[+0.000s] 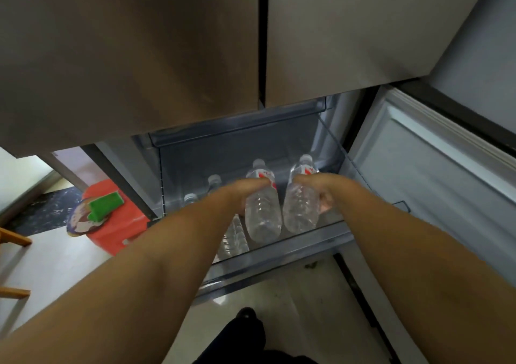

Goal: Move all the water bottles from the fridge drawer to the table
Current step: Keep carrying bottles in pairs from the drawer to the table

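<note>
The fridge drawer [279,248] is pulled out below the closed upper doors. My left hand [240,193] grips a clear water bottle [262,213] with a red and white label, held above the drawer. My right hand [321,193] grips a second clear bottle [301,210] beside it. Further bottles remain in the drawer: one cap [214,180] and another cap [191,197] show behind my left forearm, and ribbed bottle bodies [233,241] lie under my left wrist.
The open lower fridge door [435,168] stands to the right. A red stool [120,224] with a green box and a fan on it sits on the floor at the left. Wooden chair legs [14,238] are at the far left. My foot [245,315] is below the drawer.
</note>
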`<state>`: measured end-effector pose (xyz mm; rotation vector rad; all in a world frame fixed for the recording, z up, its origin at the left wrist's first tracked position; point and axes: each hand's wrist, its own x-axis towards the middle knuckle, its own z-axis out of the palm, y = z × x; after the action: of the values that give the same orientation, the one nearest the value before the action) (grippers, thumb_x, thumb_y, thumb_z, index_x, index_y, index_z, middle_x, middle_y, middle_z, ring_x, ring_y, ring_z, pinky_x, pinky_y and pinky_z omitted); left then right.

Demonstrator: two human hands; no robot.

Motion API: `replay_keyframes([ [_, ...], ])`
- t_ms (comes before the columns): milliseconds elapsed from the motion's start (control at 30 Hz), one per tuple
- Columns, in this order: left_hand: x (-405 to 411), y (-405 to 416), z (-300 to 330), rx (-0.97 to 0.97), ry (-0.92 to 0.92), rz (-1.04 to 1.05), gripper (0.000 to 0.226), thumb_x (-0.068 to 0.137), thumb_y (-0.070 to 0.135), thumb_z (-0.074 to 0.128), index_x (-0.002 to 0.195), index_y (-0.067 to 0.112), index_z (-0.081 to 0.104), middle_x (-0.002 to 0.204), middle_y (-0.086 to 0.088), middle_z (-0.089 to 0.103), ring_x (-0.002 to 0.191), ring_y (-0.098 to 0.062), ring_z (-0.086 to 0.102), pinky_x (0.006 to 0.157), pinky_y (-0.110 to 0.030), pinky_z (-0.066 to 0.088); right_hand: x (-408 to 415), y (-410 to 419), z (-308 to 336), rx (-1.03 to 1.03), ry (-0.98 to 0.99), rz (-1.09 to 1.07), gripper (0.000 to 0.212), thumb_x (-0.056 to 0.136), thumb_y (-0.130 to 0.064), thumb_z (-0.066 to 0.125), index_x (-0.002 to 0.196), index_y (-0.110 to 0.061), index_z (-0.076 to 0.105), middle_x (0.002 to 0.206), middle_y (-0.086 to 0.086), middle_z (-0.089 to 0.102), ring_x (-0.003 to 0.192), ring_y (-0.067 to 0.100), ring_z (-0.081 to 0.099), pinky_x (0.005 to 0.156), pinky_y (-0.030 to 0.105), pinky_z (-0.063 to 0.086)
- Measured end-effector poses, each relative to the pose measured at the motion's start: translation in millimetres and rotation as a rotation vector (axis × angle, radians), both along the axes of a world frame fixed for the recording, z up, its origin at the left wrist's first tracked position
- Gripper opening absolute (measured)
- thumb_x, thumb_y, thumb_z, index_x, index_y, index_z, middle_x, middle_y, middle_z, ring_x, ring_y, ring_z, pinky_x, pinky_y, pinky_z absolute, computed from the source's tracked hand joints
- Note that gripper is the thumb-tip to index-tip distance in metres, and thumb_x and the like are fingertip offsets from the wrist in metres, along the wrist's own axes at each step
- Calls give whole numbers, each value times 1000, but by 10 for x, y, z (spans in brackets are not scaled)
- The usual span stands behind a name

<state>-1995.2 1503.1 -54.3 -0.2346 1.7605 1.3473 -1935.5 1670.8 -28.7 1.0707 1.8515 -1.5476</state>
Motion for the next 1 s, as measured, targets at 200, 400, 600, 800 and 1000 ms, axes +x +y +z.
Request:
replay_keyframes([
  [200,37,-120,436,333,-90,62,21,86,27,58,99,10,60,70,-7,69,59,-21,68,59,-32,58,131,178,516,-182,158,-44,47,84,-38,69,120,-10,59,104,12,72,91,27,70,82,46,57],
  [400,467,-29,704,481,-156,-36,47,80,41,69,112,9,63,91,-14,71,76,-27,70,73,-41,57,671,295,694,-452,340,-64,44,80,-40,68,114,-12,65,104,15,73,93,30,72,76,46,57],
  [600,867,134,844,582,-214,-175,53,68,41,76,105,4,64,88,-14,70,76,-26,69,77,-40,57,1422,418,577,-591,543,-176,48,77,-37,67,116,-10,63,103,14,71,94,28,69,86,45,55],
  [800,1294,408,786,527,-279,-418,46,73,39,73,105,7,64,86,-10,70,72,-23,69,69,-34,58,2047,288,418,-419,742,-345,56,80,-24,64,131,-5,51,107,19,63,91,32,64,90,49,51],
  [1000,1730,407,576,393,9,-636,28,85,25,68,109,13,61,83,-3,75,69,-17,73,56,-26,56,2712,66,112,-169,750,-617,41,87,-18,66,125,-11,55,109,17,68,93,33,67,88,49,52],
])
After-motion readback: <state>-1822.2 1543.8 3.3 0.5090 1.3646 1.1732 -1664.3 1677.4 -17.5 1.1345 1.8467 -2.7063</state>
